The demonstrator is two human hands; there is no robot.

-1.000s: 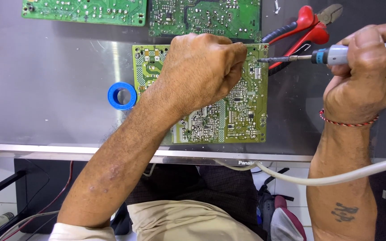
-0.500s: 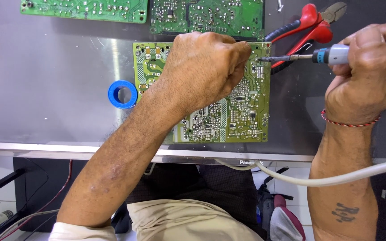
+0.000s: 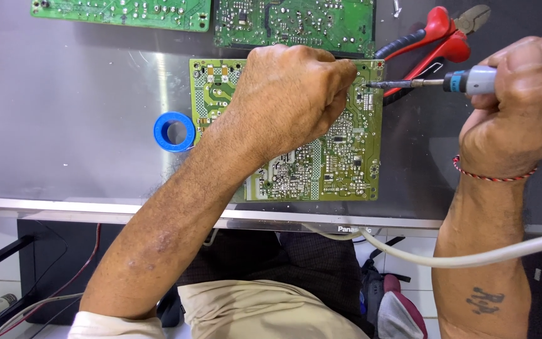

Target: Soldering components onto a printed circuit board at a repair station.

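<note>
The right hand [image 3: 522, 107] has its grip closed around a soldering iron [image 3: 472, 80], a pale grey-blue handle with a slim metal shaft that ends in a fine tip. A white cord [image 3: 472, 256] runs below that wrist. The tip points away from the grip toward the left hand [image 3: 290, 94] and meets the upper corner of a green circuit board [image 3: 340, 157], just beside the left knuckles. The left hand is curled into a loose fist pressing on the board; whether it pinches anything between its fingertips cannot be seen.

The board lies flat on the grey metal surface [image 3: 64, 125], solder side up, crowded with silvery joints, pale traces and small dark chips. Just above the iron's shaft lie red-handled cutters [image 3: 440, 37]. Beyond the left forearm sits a blue tape roll [image 3: 174, 132]. Two more green boards [image 3: 283, 22] lie past the left knuckles.
</note>
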